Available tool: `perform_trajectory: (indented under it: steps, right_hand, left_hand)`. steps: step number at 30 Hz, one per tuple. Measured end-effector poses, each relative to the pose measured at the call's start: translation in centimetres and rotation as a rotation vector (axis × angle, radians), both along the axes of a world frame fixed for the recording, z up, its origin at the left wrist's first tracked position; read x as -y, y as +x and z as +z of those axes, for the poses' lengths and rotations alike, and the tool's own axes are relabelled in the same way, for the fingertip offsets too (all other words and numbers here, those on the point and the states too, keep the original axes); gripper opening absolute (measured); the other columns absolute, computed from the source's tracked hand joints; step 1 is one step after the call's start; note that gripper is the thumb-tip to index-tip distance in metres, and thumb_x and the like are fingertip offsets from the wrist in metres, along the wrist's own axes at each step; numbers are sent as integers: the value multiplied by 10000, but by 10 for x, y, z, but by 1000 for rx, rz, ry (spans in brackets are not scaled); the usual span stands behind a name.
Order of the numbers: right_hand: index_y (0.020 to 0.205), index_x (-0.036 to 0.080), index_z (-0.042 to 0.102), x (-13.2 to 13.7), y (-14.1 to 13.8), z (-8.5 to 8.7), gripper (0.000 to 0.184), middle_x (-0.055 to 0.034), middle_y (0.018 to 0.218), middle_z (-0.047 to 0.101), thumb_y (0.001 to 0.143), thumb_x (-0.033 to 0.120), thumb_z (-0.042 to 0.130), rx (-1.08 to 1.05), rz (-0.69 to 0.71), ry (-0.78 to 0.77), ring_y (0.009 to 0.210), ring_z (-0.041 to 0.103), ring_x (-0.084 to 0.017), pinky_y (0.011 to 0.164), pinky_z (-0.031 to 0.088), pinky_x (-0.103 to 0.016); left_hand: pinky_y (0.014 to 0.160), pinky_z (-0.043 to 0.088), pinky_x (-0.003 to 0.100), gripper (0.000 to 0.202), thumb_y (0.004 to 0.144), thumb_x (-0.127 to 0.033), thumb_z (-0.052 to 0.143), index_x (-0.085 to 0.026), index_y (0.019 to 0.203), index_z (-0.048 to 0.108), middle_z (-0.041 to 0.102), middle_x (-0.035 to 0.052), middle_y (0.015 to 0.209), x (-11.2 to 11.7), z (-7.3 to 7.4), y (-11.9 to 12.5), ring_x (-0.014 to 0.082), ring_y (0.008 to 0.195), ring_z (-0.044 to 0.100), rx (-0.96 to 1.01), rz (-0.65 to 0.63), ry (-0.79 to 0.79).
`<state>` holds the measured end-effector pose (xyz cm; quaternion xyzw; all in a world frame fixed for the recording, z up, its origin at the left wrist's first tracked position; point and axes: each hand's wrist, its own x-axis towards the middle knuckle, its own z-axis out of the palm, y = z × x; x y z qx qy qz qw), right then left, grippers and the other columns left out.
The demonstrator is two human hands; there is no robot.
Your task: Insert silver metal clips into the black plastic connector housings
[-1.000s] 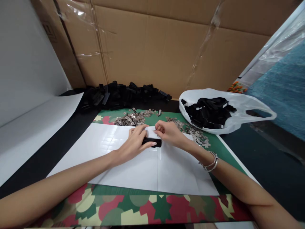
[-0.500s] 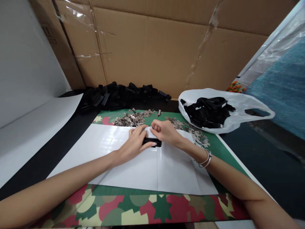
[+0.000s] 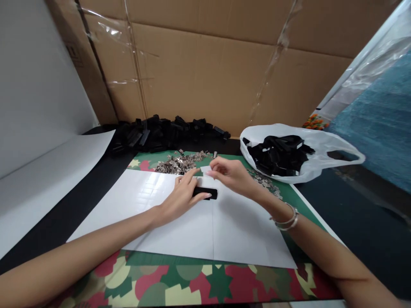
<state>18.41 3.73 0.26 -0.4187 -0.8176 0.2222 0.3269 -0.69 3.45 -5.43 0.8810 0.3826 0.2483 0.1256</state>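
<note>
My left hand (image 3: 180, 196) rests on the white sheet (image 3: 167, 233) with its thumb and fingers closed around a small black bar-shaped piece (image 3: 212, 193). Just above and to the right of it, my right hand (image 3: 236, 176) pinches a small white slip (image 3: 206, 169) between thumb and fingertips. That slip is raised off the black piece; whether they still touch is hard to tell. Behind both hands, a heap of small shiny metal pieces (image 3: 175, 164) lies on the green mat, and a second scatter of metal pieces (image 3: 266, 183) shows partly behind my right hand.
A long pile of black pieces (image 3: 157, 133) runs along the cardboard wall (image 3: 205, 77). To the right, a white plastic bag (image 3: 324, 167) holds more black pieces. A small metal cylinder (image 3: 215, 154) stands behind the metal heap. A patterned board (image 3: 192, 284) edges the front.
My right hand has lifted and shifted right, away from the black piece, with the white slip in its fingers. My left hand keeps its hold on the piece.
</note>
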Motion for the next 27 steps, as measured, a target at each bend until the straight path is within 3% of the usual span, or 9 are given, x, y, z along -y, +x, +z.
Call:
perform_trajectory:
  steps: [2, 5, 7, 10, 15, 21, 27]
  right_hand:
    - [803, 177, 505, 12, 11, 11, 203, 15, 647, 541, 827, 367, 571, -212, -6, -168, 556, 478, -89, 517, 366, -213]
    - [807, 172, 544, 38, 24, 16, 252, 26, 585, 531, 798, 418, 600, -336, -19, -380, 487, 457, -74, 452, 334, -204]
    - [797, 168, 559, 54, 29, 11, 274, 33, 551, 511, 782, 436, 616, -339, -21, -519, 452, 440, -66, 425, 317, -200]
    - [784, 169, 572, 71, 30, -3, 285, 39, 550, 499, 759, 445, 640, -378, -13, -673, 430, 423, -53, 410, 309, -191]
    - [787, 175, 617, 79, 25, -18, 265, 43, 539, 503, 737, 431, 665, -507, -43, -738, 411, 388, -45, 375, 288, -184]
    - [764, 171, 668, 85, 17, -22, 234, 42, 540, 484, 697, 392, 703, -599, -117, -704, 444, 397, -52, 395, 322, -187]
    - [728, 164, 678, 86, 13, -20, 215, 35, 527, 489, 693, 375, 704, -558, -161, -698, 450, 399, -60, 415, 336, -201]
  left_hand:
    - [934, 364, 460, 280, 868, -465, 487, -188, 855, 446, 467, 141, 1283, 1, 1, -3, 283, 1199, 419, 112, 18, -20]
    - [724, 485, 339, 268, 873, -451, 486, -205, 976, 452, 625, 49, 973, 5, 4, -5, 192, 849, 602, 235, 39, -122]
    - [603, 485, 273, 277, 872, -436, 498, -212, 1029, 455, 625, 15, 872, 11, 8, -4, 153, 711, 600, 293, 42, -142]
    - [586, 475, 238, 260, 845, -369, 573, -212, 1042, 509, 614, 27, 903, 23, 15, 0, 140, 729, 588, 340, -74, -60]
    - [565, 488, 222, 290, 852, -301, 576, -209, 1125, 546, 599, 44, 889, 36, 14, 3, 115, 670, 564, 337, -269, 76]
    - [524, 477, 224, 410, 776, -317, 668, -209, 1145, 524, 590, 24, 818, 34, 7, 2, 115, 625, 560, 297, -250, 249]
    - [559, 496, 236, 421, 761, -345, 680, -193, 1124, 530, 584, 17, 786, 34, 6, 2, 121, 620, 581, 283, -244, 268]
